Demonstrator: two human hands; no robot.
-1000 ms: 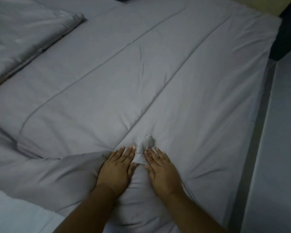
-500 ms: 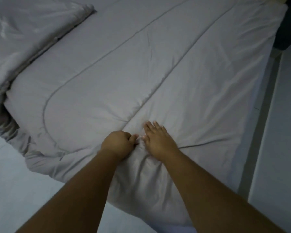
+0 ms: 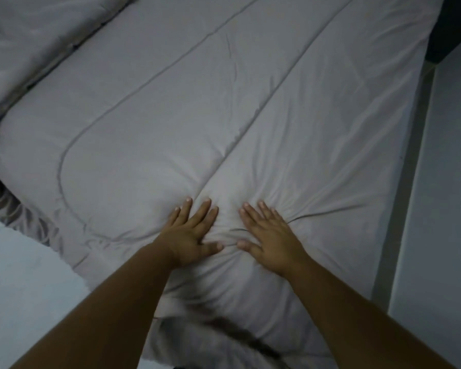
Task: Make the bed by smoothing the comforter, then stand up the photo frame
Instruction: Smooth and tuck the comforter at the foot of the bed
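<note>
Both of my hands lie flat and open, holding nothing: my left hand (image 3: pixel 190 233) and my right hand (image 3: pixel 270 235) press palm-down, fingers spread, side by side with a small gap between the thumbs. They rest on the pale grey quilted fabric comforter (image 3: pixel 224 115) near its closest edge, on either side of 1 of its long stitched seams.

Judging by how things lie, I am midway through the smoothing step. Most of the broad middle panels look flat, with only faint creases. Around my hands the fabric puckers into radiating wrinkles, and a sharper fold runs off to the right of my right hand. The near-left corner of the comforter is rumpled, and it leaves a patch of lighter grey bed sheet (image 3: pixel 24 275) bare. At the far left, a folded-back mound of grey bedding (image 3: pixel 37 35) sits heaped above the flat part; I cannot tell whether it belongs to the same comforter.

So the wrinkles by my palms, that loose corner and the heap look like what remains here. No photo frame shows in view, so step 2 is not yet begun.
</note>
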